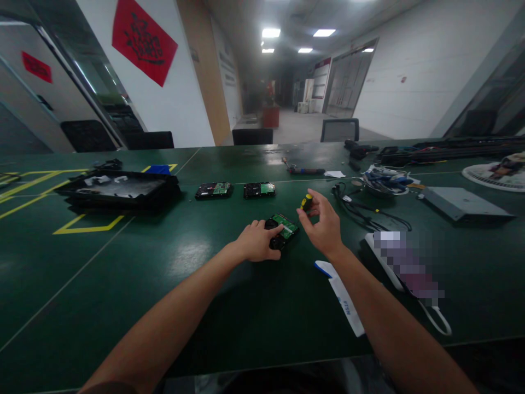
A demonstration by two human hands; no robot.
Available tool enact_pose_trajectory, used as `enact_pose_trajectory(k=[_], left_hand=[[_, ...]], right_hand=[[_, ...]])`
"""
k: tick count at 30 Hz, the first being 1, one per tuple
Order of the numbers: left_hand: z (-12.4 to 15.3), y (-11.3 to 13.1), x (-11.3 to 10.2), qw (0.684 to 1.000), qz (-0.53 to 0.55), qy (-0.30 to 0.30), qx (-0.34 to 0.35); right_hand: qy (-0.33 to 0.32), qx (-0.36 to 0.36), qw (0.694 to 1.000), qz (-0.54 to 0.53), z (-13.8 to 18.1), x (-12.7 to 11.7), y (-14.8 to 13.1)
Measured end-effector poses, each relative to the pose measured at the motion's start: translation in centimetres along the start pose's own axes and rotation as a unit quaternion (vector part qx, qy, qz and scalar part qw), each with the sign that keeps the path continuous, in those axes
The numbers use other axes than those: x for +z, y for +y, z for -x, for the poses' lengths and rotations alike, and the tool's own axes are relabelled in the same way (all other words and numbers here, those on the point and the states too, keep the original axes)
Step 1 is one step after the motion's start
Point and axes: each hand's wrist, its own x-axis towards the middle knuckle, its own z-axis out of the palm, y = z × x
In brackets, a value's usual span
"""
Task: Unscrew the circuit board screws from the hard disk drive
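My left hand rests on a hard drive with a green circuit board facing up. Its fingers reach over the top and the thumb lies along the near edge, holding the drive against the table. Just to the right, my right hand pinches a short yellow-and-black screwdriver between thumb and fingers, above the table and apart from the drive. The screwdriver's tip cannot be made out. Two similar hard drives, one on the left and one nearer the middle, lie farther back.
A black tray stands at left by yellow tape lines. On the right are black cables, a bundle of wires, a grey metal box and a blurred-out phone-like object. A white-and-blue strip lies under my right forearm.
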Motion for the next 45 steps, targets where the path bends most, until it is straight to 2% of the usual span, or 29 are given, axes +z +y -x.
enact_pose_trajectory(k=[7, 11, 13, 16, 19, 21, 23, 25, 27, 32, 39, 45], left_hand=[[-0.2, -0.1, 0.2, 1.000, -0.009, -0.001, 0.002], [-0.1, -0.1, 0.1, 1.000, -0.015, 0.001, 0.003], [-0.1, -0.2, 0.0, 1.000, -0.016, 0.000, 0.006], [0.1, -0.2, -0.1, 1.000, -0.006, -0.002, 0.008], [0.2, 0.0, -0.1, 1.000, 0.015, 0.001, 0.006], [0.2, 0.2, 0.1, 1.000, 0.022, 0.008, -0.002], [0.1, 0.4, 0.4, 1.000, 0.019, 0.019, -0.011], [-0.1, 0.5, 0.7, 0.999, 0.014, 0.026, -0.015], [-0.3, 0.3, 0.8, 1.000, 0.011, 0.028, -0.009], [-0.6, -1.4, 0.5, 0.998, 0.029, 0.005, 0.060], [-0.8, -3.9, -0.3, 0.991, 0.061, -0.034, 0.115], [-0.5, -4.5, -0.1, 0.986, 0.094, -0.011, 0.138]], right_hand=[[0.014, -0.011, 1.000, 0.009, 0.0, -0.2, -0.4], [0.112, -0.022, 0.993, 0.025, -0.3, -0.9, -0.8], [0.148, -0.001, 0.988, 0.033, -0.5, -1.4, -0.6], [0.139, 0.065, 0.987, 0.044, -0.9, -1.8, 0.5], [0.100, 0.163, 0.978, 0.087, -1.1, -1.7, 2.1], [0.045, 0.210, 0.972, 0.098, -0.9, -1.4, 3.3], [-0.040, 0.212, 0.969, 0.120, -0.7, -1.0, 4.2], [-0.131, 0.184, 0.961, 0.162, -0.3, -0.5, 5.0], [-0.188, 0.149, 0.948, 0.210, 0.1, 0.0, 5.4], [-0.249, 0.124, 0.921, 0.272, 0.6, 1.0, 5.8], [-0.279, 0.138, 0.910, 0.272, 0.4, 1.4, 6.1], [-0.289, 0.149, 0.904, 0.279, 0.2, 1.7, 6.3]])
